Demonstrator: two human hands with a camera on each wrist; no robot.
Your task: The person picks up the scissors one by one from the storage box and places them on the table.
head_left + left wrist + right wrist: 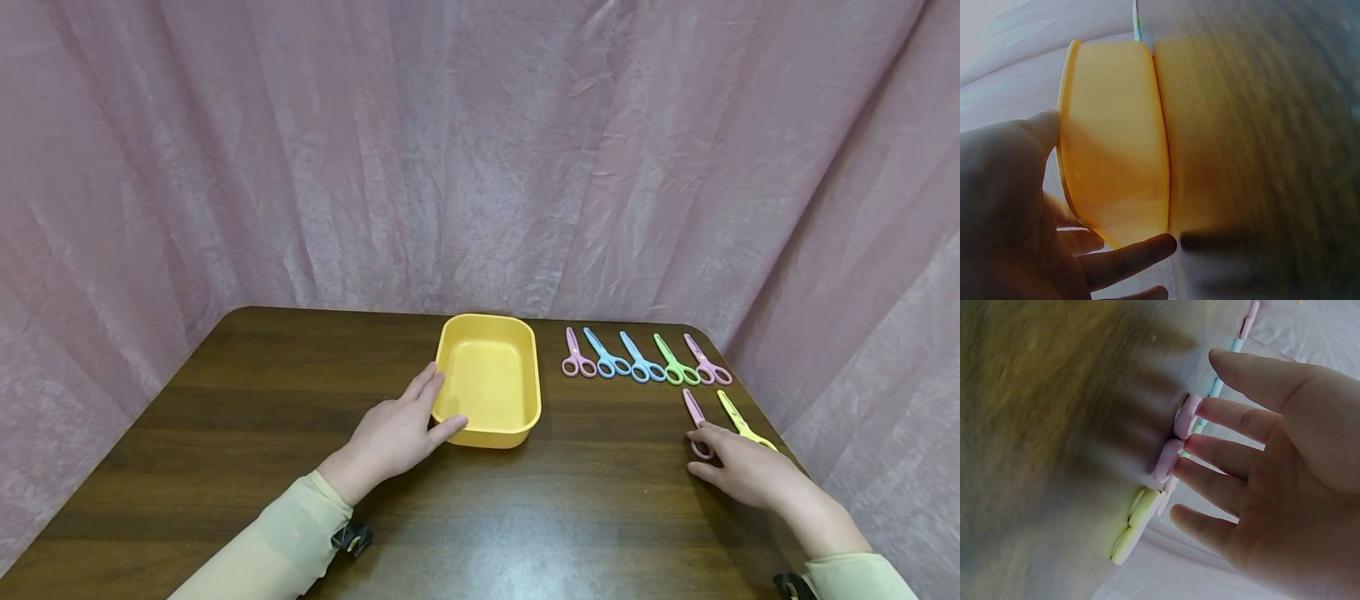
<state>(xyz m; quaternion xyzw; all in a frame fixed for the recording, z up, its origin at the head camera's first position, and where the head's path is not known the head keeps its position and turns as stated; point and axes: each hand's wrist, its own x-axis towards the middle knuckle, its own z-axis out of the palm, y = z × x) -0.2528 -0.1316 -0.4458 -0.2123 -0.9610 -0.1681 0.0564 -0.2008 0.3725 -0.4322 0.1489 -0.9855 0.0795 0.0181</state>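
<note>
A yellow plastic tray (487,383) stands upright on the table. My left hand (393,433) rests at its near left corner, thumb on the near rim and fingers spread along the left side; the left wrist view shows the tray's outer wall (1113,125) beside those fingers. At the right, my right hand (753,475) touches the handle rings of pink scissors (693,407) with its fingertips, fingers fairly straight. The right wrist view shows those rings under the fingers, the thumb apart. Just right of that hand lie yellow scissors (735,414), their handles partly hidden.
Along the far right of the wooden table (247,400) lies a row of several scissors: pink (575,354), blue (600,348), another blue (637,354), green (671,358) and pink at the right end (705,358). A pink curtain (480,167) hangs behind the table.
</note>
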